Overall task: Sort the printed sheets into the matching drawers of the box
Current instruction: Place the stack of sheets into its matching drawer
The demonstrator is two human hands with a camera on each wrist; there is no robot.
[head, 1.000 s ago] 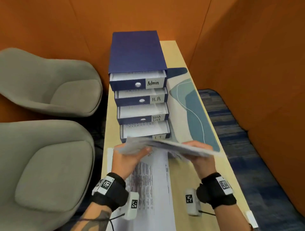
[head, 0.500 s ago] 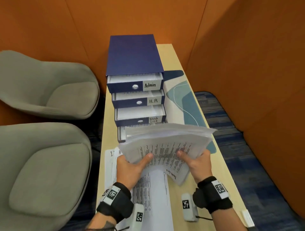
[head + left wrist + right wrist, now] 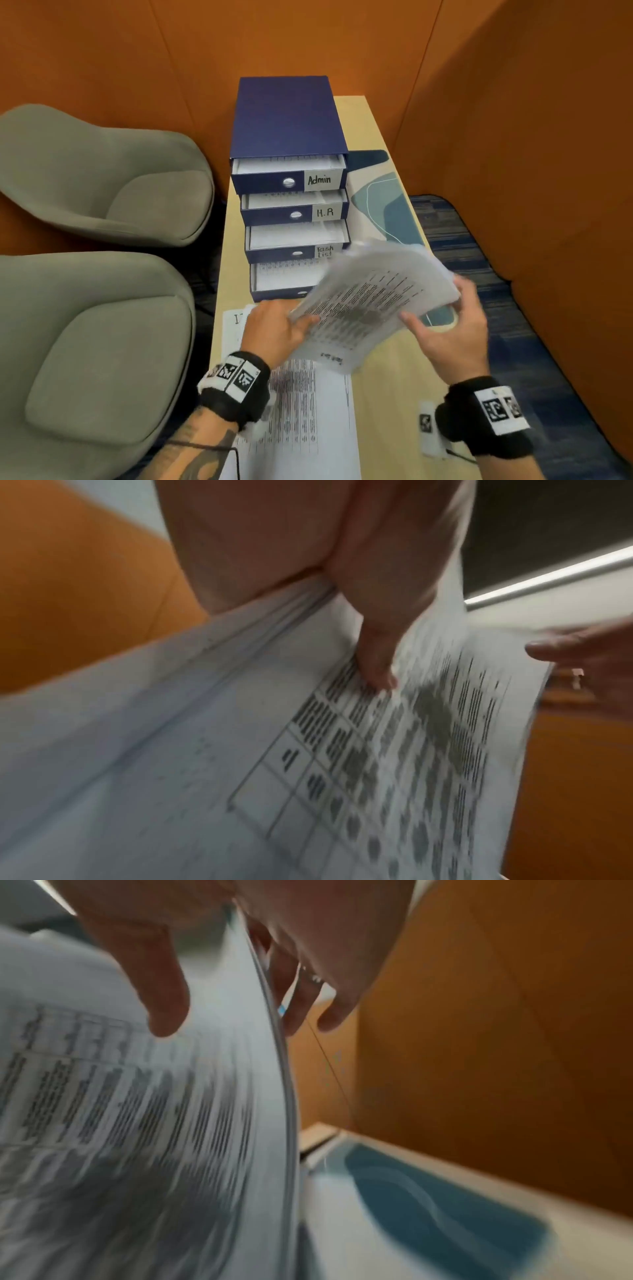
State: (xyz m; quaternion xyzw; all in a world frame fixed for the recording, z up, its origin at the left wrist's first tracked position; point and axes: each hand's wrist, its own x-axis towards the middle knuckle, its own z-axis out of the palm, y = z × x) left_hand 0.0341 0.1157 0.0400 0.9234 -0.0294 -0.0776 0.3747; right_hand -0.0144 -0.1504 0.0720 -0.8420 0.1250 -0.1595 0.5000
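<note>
Blue box stands at the far end of the table, its four drawers pulled out stepwise toward the near side, each with white sheets inside; three labels read Admin, H.R and Task List, and the lowest drawer's label is hidden behind the stack. Only the head view shows this, along with two grey chairs on the left, a teal mat right of the box, and a loose sheet lying flat on the near table under the wrists. That stack of printed sheets is held in the air just near of the lowest drawer, tilted with its right side higher. The left hand clamps its near-left corner; the left wrist view shows what the head view cannot, the thumb pressed on the printed table while the sheet edges fan out beneath the palm. The right hand grips the right edge; its wrist view shows the thumb on the printed face and the other fingers behind the curved edge, with the mat below. Both wrist views are blurred, so the print cannot be read.
</note>
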